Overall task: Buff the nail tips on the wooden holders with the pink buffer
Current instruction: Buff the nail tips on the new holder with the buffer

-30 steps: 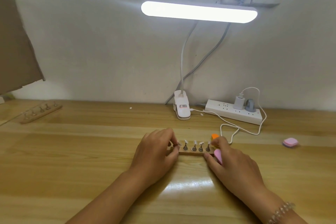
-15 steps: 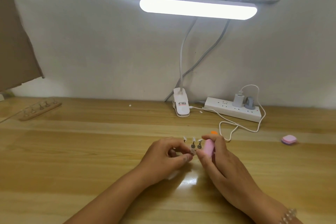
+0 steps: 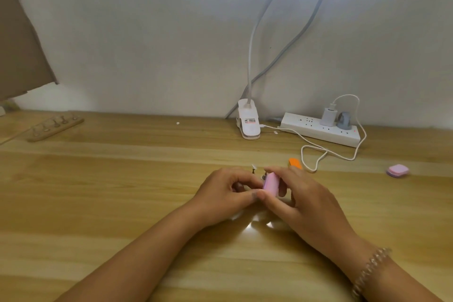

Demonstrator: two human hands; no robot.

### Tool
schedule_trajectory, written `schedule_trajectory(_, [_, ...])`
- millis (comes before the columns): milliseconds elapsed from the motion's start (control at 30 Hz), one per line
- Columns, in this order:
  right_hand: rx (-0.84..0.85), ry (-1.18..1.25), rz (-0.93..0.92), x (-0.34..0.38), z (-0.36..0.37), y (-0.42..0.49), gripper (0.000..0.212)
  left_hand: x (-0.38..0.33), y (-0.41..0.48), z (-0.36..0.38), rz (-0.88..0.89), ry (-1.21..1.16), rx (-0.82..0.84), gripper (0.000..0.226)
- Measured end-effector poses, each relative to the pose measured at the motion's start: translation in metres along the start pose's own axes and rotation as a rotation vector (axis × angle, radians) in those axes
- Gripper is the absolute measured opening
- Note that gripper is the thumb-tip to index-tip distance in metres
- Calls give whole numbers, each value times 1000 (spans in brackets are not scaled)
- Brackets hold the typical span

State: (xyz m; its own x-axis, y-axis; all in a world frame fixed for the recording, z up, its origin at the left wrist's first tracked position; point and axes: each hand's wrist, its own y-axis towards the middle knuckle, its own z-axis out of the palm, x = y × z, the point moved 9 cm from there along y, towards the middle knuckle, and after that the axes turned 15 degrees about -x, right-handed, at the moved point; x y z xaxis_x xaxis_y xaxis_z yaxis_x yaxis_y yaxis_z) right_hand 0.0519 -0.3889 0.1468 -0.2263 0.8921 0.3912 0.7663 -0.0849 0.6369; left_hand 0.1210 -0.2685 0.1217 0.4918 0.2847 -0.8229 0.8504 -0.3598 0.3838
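Observation:
My right hand (image 3: 306, 193) grips the pink buffer (image 3: 270, 182) between thumb and fingers, with its face against the nail tips. My left hand (image 3: 228, 191) curls round the wooden holder, lifted off the desk and almost wholly hidden by my fingers. One white nail tip on its metal stand (image 3: 253, 168) pokes up above my left hand. A second wooden holder (image 3: 56, 127) with several stands lies at the far left of the desk.
A clip lamp (image 3: 248, 125) stands at the back with its lit bar overhead. A white power strip (image 3: 321, 130) and its looping cable (image 3: 316, 157) lie right of it. An orange block (image 3: 295, 162) sits behind my right hand, a pink square buffer (image 3: 397, 170) at far right.
The holder lay on the desk a second ago. My left hand has lifted it and closed round it, and my right hand has brought the pink buffer against the nail tips.

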Motion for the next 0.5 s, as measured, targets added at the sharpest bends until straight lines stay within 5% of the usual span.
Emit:
schedule_trajectory(167, [-171, -205, -173, 20, -18, -1, 50, -5, 0, -4, -21, -50, -30, 14])
schedule_trajectory(500, [-20, -187, 26, -11, -10, -8, 53, -1, -6, -1, 28, 36, -26, 10])
